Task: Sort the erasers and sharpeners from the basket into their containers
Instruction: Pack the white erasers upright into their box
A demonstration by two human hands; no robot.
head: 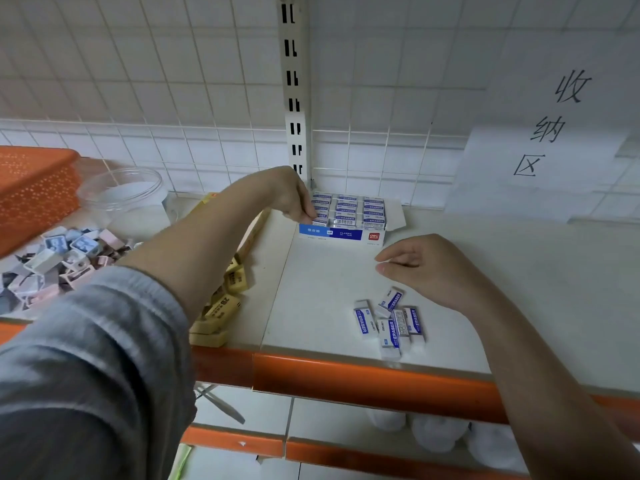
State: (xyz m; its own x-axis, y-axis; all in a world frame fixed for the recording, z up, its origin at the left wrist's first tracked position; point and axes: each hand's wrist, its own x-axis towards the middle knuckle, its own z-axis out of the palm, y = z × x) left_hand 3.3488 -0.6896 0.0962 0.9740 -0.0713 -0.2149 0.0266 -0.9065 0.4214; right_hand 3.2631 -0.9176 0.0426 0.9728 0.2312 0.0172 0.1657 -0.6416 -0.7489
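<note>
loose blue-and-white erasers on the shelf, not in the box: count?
5, clustered near the shelf's front edge below the right hand: one at left, one at top, one front-centre, two at right. More may hide underneath.

Lighting: even, soft, moderately bright, with faint shadows only. Optics: wide-angle bowing of the wall grid [145, 98] toward the edges. Focus: grey sleeve [90, 358] and lower corners blurred.

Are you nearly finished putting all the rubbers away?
Not yet. The blue eraser box looks nearly full. The left hand is at its left row. Still loose: white erasers by the right hand, yellow erasers, and sharpeners.
</note>
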